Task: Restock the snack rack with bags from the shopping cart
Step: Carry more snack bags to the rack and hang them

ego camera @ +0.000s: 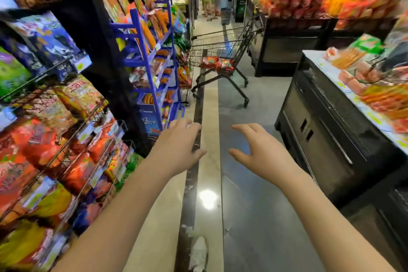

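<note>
Bags [217,63] in the shopping cart [223,51] lie well ahead of my empty, spread left hand [178,146] and right hand [262,150], neither nearer.

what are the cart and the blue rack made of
Cart: looks like dark metal wire, seen in its open mesh basket and thin tube legs. Blue rack: probably painted metal, with flat blue bars; blur leaves it open.

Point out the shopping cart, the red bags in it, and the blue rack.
shopping cart [196,56], head view, left wire wall.
red bags [217,63], head view, pile's middle.
blue rack [142,51], head view, front upright.
</note>
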### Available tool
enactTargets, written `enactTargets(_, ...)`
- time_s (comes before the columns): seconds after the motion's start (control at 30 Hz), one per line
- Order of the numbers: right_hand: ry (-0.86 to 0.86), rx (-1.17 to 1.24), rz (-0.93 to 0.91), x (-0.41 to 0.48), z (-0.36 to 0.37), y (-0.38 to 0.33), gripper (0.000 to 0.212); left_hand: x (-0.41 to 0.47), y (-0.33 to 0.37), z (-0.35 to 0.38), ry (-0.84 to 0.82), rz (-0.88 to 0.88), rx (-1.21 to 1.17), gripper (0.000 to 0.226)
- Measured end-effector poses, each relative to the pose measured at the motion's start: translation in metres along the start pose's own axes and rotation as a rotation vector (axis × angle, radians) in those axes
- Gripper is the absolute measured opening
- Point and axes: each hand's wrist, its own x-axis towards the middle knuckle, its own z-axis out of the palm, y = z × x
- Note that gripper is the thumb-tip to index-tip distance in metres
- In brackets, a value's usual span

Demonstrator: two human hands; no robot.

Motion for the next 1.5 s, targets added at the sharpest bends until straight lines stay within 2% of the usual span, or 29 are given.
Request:
enactTargets(0.33,-0.029,-0.026,0.071,0.215,0.008,0.026,0.063,0.218,-0.081,-0.007,-0.034,0.075,0.003,0.069)
enactTargets(0.6,-0.052,-0.039,0.107,0.331,0.006,0.062,0.063,0.335,-0.107,-0.008,-0.068,0.105,-0.027,0.066)
enactTargets(0.87,-0.058,-0.001,0.102,0.460,0.018,0.136,0.064,0.480,-0.110,0.013,-0.081,0.090,-0.010,0.065)
enactTargets(1.17,-0.057,0.052,0.077,0.630,-0.001,0.241,0.063,0.673,-0.098,0.014,-0.110,0.072,0.038,0.064)
enactTargets(1.5,-0.058,0.050,0.072,0.789,-0.004,0.296,0.061,0.835,-0.134,0.026,-0.135,0.046,0.017,0.066)
